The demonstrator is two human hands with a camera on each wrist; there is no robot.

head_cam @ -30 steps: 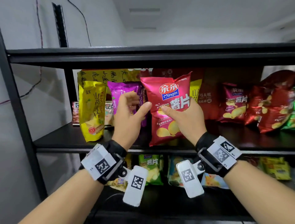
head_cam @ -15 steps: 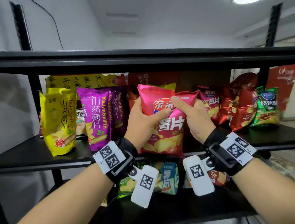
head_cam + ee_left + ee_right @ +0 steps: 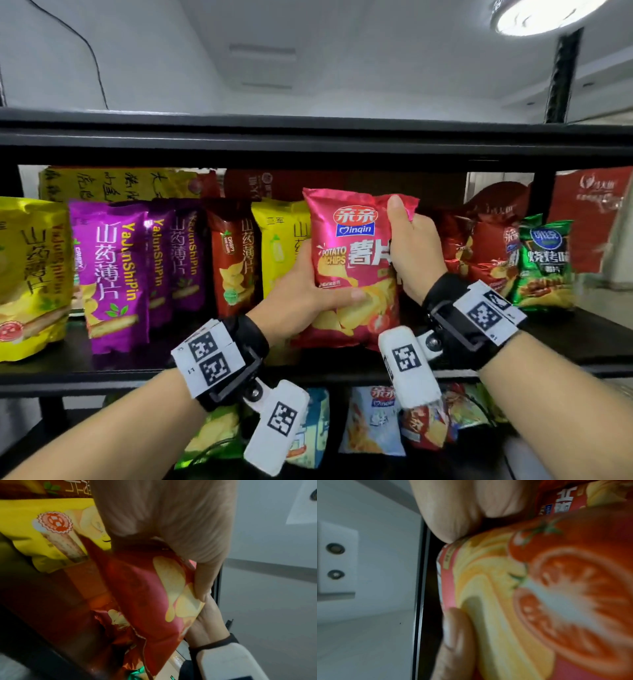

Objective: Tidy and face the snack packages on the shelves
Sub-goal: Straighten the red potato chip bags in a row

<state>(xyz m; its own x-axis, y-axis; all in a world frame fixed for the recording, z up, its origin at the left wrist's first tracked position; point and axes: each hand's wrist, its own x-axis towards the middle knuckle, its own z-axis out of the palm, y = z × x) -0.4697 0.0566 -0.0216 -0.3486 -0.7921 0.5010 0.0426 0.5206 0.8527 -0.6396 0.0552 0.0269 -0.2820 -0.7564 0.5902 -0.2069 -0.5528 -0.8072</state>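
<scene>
While both hands clutch it, the pink potato chip bag (image 3: 352, 260) stands upright at the front of the black shelf (image 3: 561, 342), label facing out; the left hand (image 3: 301, 294) wraps its lower left edge, thumb pressed across the front; the right hand (image 3: 414, 246) pinches the crumpled top right corner; just to its left stands a yellow bag (image 3: 277, 246), then a red-brown bag (image 3: 233, 260) and purple bags (image 3: 113, 274); a green bag (image 3: 544, 263) stands off to the right.
</scene>
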